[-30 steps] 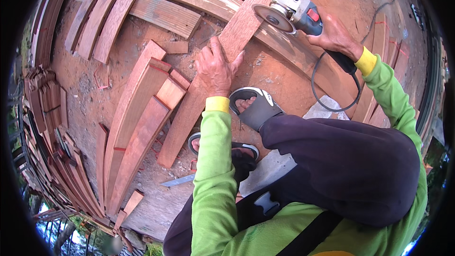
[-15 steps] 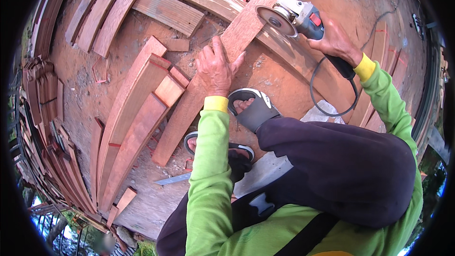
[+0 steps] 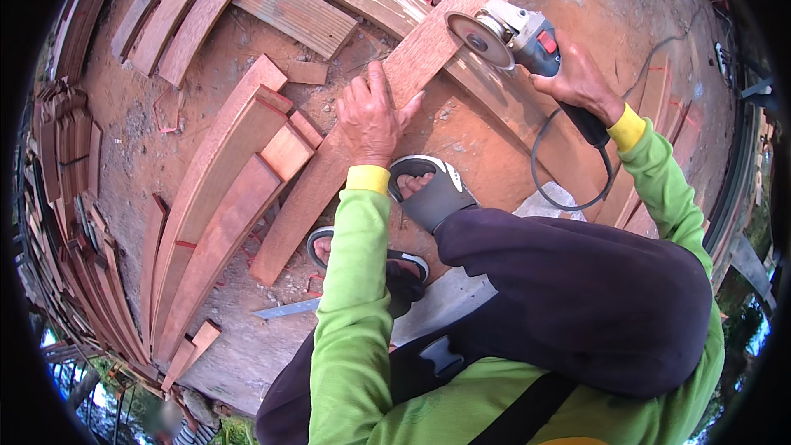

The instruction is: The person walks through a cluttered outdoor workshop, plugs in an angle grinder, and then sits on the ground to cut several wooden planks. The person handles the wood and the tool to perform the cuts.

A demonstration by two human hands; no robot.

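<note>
A long reddish wooden plank point(image 3: 424, 62) runs from the far right down toward my feet, lying across another board point(image 3: 503, 99) on the ground. My left hand point(image 3: 371, 119) presses down on this plank, fingers laid over its face and thumb spread to the right. My right hand point(image 3: 581, 82) is wrapped round the body of an angle grinder point(image 3: 535, 43), with a red switch showing near the fingers. The grinder's round disc point(image 3: 480, 39) is at the plank's right edge; whether it touches the wood I cannot tell. A black cord point(image 3: 537, 161) loops down from the grinder's rear.
Cut planks point(image 3: 218, 189) lie stacked left of my left forearm. More boards point(image 3: 181, 12) rest at the far left, and bundled strips point(image 3: 66, 144) stand along the left rim. My sandalled foot point(image 3: 428, 189) is close below the plank. A metal strip point(image 3: 288, 308) lies near my left sleeve.
The view has shifted slightly, so my arms and the stacked planks sit a little further left. Both hands keep their hold, and the grinder stays by the plank's edge.
</note>
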